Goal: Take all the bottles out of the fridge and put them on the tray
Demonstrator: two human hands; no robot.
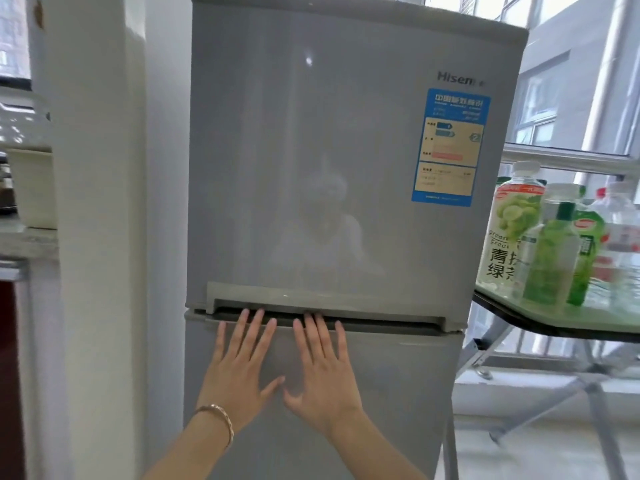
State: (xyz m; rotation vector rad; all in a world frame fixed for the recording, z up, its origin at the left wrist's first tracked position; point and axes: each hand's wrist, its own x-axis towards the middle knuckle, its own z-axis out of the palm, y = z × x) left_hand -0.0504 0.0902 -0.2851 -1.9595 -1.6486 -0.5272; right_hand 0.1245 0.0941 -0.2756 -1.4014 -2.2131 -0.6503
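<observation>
Both hands lie flat against the closed lower door (363, 393) of the grey fridge (311, 168). The left hand (239, 372) and the right hand (320, 372) sit side by side, thumbs nearly touching — each grip is spread wide, fingers splayed, holding nothing. The fingertips (258, 315) of both hands reach up to the dark recessed handle slot (381, 322) that runs between the upper and lower doors; a few tips sit at its edge. A thin bracelet (218, 415) circles the left wrist.

Above the hands the upper door is shut too, with a blue energy label (448, 147) up and to the right of the right hand. Further right of that hand, well apart from it, a glass-topped surface (554, 318) stands beside the fridge and carries several bottles: a tall one with a green-grape label (512, 230), a clear green one (550, 251) in front, and others behind — blurred. Whether they rest on a tray cannot be told.
</observation>
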